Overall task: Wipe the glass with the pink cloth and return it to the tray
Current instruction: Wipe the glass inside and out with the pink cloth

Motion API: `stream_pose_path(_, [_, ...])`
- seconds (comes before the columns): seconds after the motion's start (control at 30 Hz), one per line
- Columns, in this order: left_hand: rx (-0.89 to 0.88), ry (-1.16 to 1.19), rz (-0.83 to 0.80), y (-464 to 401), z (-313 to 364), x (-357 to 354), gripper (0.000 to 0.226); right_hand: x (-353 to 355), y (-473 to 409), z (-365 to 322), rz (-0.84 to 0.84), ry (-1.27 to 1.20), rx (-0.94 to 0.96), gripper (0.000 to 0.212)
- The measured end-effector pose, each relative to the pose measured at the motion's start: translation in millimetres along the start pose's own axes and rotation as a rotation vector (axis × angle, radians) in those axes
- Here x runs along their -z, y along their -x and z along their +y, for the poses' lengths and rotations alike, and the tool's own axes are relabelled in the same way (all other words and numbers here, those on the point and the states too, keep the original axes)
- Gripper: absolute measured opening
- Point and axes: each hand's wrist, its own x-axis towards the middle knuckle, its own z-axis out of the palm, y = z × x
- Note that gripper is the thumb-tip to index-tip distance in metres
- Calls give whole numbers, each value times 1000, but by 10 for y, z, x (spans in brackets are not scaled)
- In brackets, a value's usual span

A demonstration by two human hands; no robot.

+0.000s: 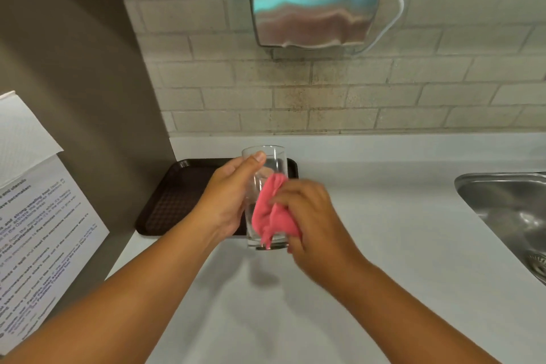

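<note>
A tall clear glass [273,162] is held upright in the air above the white counter, just right of the dark brown tray [171,198]. My left hand [227,201] wraps around its left side, thumb up near the rim. My right hand [307,216] presses a bunched pink cloth [273,213] against the front and right side of the glass. The cloth covers most of the lower half of the glass. The tray's right part is hidden behind my left hand and the glass.
A steel sink [508,210] is set into the counter [384,186] at the right. A metal hand dryer [313,3] hangs on the tiled wall above. A printed notice [38,245] and a paper towel [20,133] are on the left.
</note>
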Motion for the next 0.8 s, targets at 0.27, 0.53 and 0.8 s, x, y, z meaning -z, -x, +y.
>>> stream_pose_path(0.27, [9,41,-29,41,15,-124,45,152,-461,249,54,-78,-289,39])
stream_pose_path(0.53, [-20,89,2,-53,134,43,73,17,121,24,-125,-38,-143,31])
stream_pose_path(0.8, [16,44,-64,0,-30,41,57,48,44,37,-112,64,-93,40])
